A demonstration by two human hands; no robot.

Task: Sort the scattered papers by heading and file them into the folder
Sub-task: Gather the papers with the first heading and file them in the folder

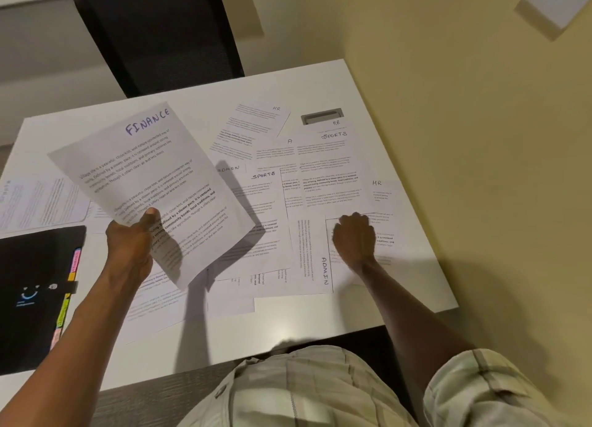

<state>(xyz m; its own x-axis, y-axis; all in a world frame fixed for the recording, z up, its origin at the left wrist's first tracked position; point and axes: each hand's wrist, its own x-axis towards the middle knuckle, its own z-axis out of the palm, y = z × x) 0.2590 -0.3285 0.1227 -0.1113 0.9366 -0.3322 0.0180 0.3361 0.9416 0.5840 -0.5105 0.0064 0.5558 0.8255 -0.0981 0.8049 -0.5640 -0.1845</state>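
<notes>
My left hand [129, 237] holds a printed sheet headed FINANCE [150, 183] lifted above the white table [243, 337], thumb on its face. My right hand [354, 237] lies on a sheet at the right; whether it grips that paper I cannot tell. Scattered sheets cover the table: two headed SPORTS [264, 202] [330, 167], two headed ADMIN [315, 260] [229, 169], and several headed HR [256, 122] [382, 192]. A black folder [30, 292] with coloured tabs [69, 295] lies shut at the left edge.
More sheets lie at the far left [41, 202] and under my left forearm [160, 301]. A black chair [160, 32] stands behind the table. A grey cable slot [322, 116] sits in the tabletop at the back right. The yellow floor is to the right.
</notes>
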